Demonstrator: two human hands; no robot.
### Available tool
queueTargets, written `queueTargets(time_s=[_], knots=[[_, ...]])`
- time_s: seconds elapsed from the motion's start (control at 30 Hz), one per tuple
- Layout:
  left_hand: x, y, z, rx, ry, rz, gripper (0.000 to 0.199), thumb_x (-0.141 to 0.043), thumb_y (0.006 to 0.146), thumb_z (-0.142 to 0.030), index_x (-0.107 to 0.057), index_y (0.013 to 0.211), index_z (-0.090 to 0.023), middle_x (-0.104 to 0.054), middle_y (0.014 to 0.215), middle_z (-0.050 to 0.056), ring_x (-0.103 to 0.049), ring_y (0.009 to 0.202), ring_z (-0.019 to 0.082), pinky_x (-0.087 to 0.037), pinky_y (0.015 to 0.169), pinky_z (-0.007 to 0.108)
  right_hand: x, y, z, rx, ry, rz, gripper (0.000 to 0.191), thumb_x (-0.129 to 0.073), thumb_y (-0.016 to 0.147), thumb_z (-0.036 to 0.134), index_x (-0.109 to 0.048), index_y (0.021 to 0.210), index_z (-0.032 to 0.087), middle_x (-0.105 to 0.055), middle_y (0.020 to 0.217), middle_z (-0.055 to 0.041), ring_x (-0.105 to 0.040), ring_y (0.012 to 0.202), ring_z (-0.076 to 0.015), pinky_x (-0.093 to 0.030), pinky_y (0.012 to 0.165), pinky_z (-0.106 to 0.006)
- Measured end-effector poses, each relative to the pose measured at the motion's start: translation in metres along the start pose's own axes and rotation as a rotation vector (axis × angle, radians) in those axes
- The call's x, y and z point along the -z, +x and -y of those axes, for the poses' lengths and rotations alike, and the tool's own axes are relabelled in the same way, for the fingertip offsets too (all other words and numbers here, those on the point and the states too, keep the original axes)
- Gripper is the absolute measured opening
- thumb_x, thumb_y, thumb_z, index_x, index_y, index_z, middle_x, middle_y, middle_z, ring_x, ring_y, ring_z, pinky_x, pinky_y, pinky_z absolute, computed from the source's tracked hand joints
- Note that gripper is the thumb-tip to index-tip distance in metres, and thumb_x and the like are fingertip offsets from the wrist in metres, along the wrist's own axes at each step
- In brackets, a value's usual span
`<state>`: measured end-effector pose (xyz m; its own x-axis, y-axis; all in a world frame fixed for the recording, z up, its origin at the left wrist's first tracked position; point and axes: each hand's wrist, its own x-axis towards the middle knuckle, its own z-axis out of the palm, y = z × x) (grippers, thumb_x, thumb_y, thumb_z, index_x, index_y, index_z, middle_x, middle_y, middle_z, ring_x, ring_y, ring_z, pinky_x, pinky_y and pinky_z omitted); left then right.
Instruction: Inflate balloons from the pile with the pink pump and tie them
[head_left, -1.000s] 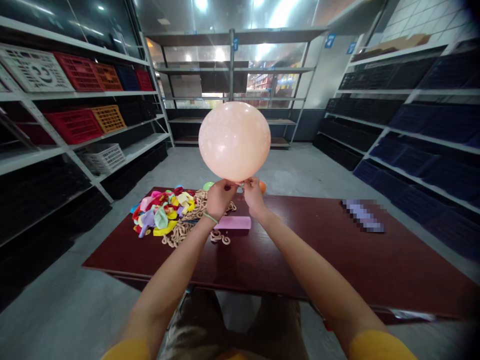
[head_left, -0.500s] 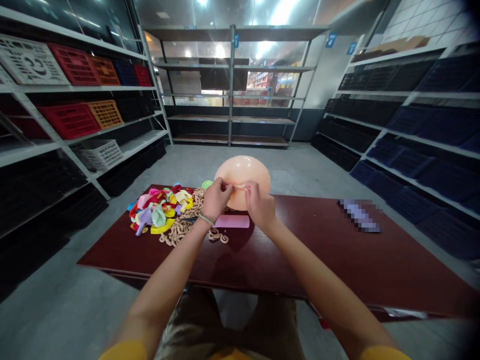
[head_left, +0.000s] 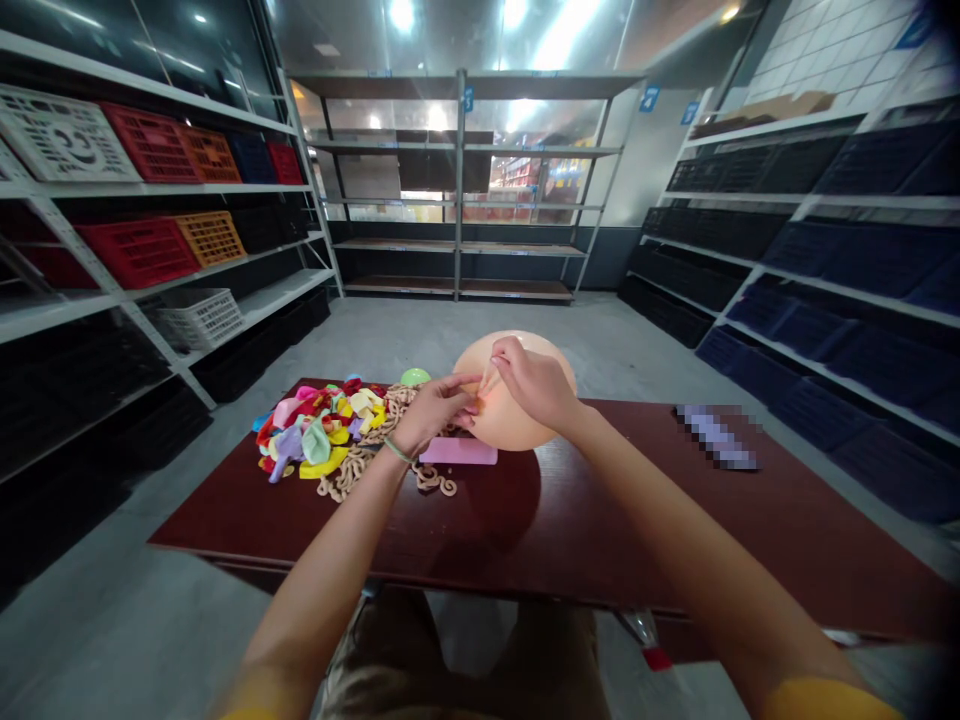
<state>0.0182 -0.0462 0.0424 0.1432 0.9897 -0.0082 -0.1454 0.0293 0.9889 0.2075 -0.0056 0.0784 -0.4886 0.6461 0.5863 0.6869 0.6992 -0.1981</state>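
Note:
A large inflated peach balloon (head_left: 525, 420) is held above the table, its neck turned toward me. My left hand (head_left: 442, 408) pinches near the base of the neck, fingers closed. With bent fingers, my right hand (head_left: 532, 378) grips the stretched end of the neck and pulls it upward. Behind and below my left hand lies a pink block-like object (head_left: 461, 452), partly covered. Just left of my left wrist are tan curly strands (head_left: 349, 472) and a heap of uninflated balloons (head_left: 315, 425) in many colours.
The dark red table (head_left: 480, 530) spans the space before me. A pixelated purple object (head_left: 718, 437) lies at its right. A small green round item (head_left: 415, 377) sits at the far edge. Shelves with crates (head_left: 142, 245) stand left, with more racks behind and right.
The balloon has shifted right and slightly lower. My hands have gone from pinching its neck side by side to the right hand drawing the neck end up above the left.

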Motion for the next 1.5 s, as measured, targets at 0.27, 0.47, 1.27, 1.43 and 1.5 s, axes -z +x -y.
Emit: queueTargets(time_s=[0.27, 0.47, 1.27, 1.43, 1.5], knots=[[-0.005, -0.005, -0.003, 0.032, -0.118, 0.09, 0.019, -0.072, 0.073, -0.02, -0.068, 0.09, -0.013, -0.062, 0.065, -0.002, -0.058, 0.055, 0.007, -0.053, 0.059, 0.02, 0.009, 0.0, -0.005, 0.026, 0.013, 0.041, 0.022, -0.032, 0.1, 0.035, -0.051, 0.102, 0.024, -0.067, 0.099, -0.0056, -0.06, 0.08, -0.0204, -0.037, 0.067, -0.032], [0.0, -0.006, 0.001, 0.017, 0.01, 0.195, 0.034, -0.082, 0.071, -0.039, -0.068, 0.086, -0.012, -0.067, 0.074, 0.002, -0.062, 0.061, 0.008, -0.054, 0.065, 0.022, 0.017, 0.001, 0.003, 0.056, 0.072, 0.114, 0.022, -0.034, 0.1, 0.035, -0.052, 0.099, 0.023, -0.067, 0.095, -0.0046, -0.058, 0.081, -0.0195, -0.039, 0.071, -0.032], [-0.01, -0.017, 0.004, -0.34, 0.764, 0.116, 0.032, -0.057, 0.09, -0.041, -0.062, 0.068, -0.017, -0.061, 0.059, 0.002, -0.053, 0.052, 0.013, -0.038, 0.053, 0.024, 0.013, 0.034, 0.034, 0.086, 0.451, 0.457, 0.021, -0.053, 0.088, 0.028, -0.04, 0.104, 0.026, -0.056, 0.07, 0.0054, -0.051, 0.062, -0.0134, -0.037, 0.059, -0.028], [-0.008, -0.012, 0.023, -0.188, 0.473, -0.01, 0.043, -0.051, 0.091, -0.053, -0.062, 0.071, -0.016, -0.056, 0.056, 0.0, -0.056, 0.051, 0.014, -0.044, 0.051, 0.024, 0.011, 0.036, 0.025, 0.05, 0.393, 0.282, 0.011, -0.049, 0.093, 0.031, -0.047, 0.102, 0.025, -0.063, 0.085, 0.001, -0.055, 0.072, -0.0145, -0.041, 0.066, -0.029], [-0.006, -0.01, 0.028, -0.161, 0.31, -0.023, 0.046, -0.053, 0.088, -0.058, -0.06, 0.07, -0.016, -0.053, 0.055, -0.002, -0.054, 0.049, 0.012, -0.046, 0.051, 0.024, 0.02, 0.033, 0.018, 0.075, 0.287, 0.17, 0.008, -0.049, 0.095, 0.029, -0.052, 0.101, 0.024, -0.064, 0.093, -0.0006, -0.056, 0.081, -0.0155, -0.041, 0.072, -0.03]])
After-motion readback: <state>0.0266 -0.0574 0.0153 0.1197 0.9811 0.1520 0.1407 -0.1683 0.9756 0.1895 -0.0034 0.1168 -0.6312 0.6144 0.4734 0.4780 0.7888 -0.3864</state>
